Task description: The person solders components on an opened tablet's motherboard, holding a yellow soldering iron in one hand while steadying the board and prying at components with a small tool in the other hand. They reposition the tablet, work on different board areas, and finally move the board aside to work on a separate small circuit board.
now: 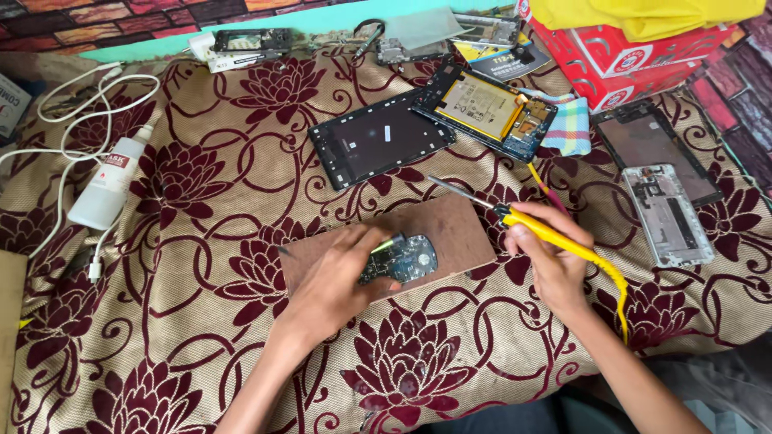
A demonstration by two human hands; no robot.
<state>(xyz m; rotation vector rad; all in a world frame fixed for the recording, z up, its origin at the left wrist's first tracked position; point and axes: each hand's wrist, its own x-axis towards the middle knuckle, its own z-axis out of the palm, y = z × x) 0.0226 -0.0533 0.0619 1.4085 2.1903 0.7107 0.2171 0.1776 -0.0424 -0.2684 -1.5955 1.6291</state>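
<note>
My left hand [334, 281] presses down on a small rounded circuit board [406, 259] that lies on a brown wooden board [454, 229]. My right hand [551, 257] grips a yellow-handled soldering iron [535, 225]. Its metal tip [450, 189] points up and to the left, above the far edge of the wooden board and apart from the circuit board. The iron's yellow cord [619, 293] trails over my right wrist.
A flower-patterned cloth [201, 321] covers the surface. Behind the board lie a black phone frame [378, 138], an opened phone with a yellow battery [486, 108], a checked cloth [571, 128], further phone parts [667, 213] at right, a red box [635, 60], a white bottle [108, 189] and white cable [72, 104] at left.
</note>
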